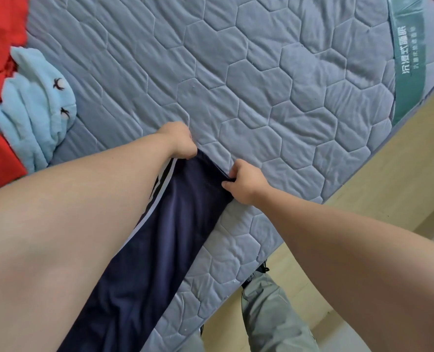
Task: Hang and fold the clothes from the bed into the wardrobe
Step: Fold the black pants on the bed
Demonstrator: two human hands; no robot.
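While your two hands clamp one end of the trousers, that end lies flat on the mattress.

Your left hand is curled tight on the left corner of the navy cloth, knuckles up. Your right hand pinches the right corner between thumb and bent fingers, and the hem runs taut between the two grips. From there the one pair of trousers, white stripes along its left side, runs back toward you beside your left forearm. You have three pieces of clothing on the mattress: the trousers, one red garment and one light-blue garment with two black lash marks. Those last two touch each other at the left, well apart from your hands.
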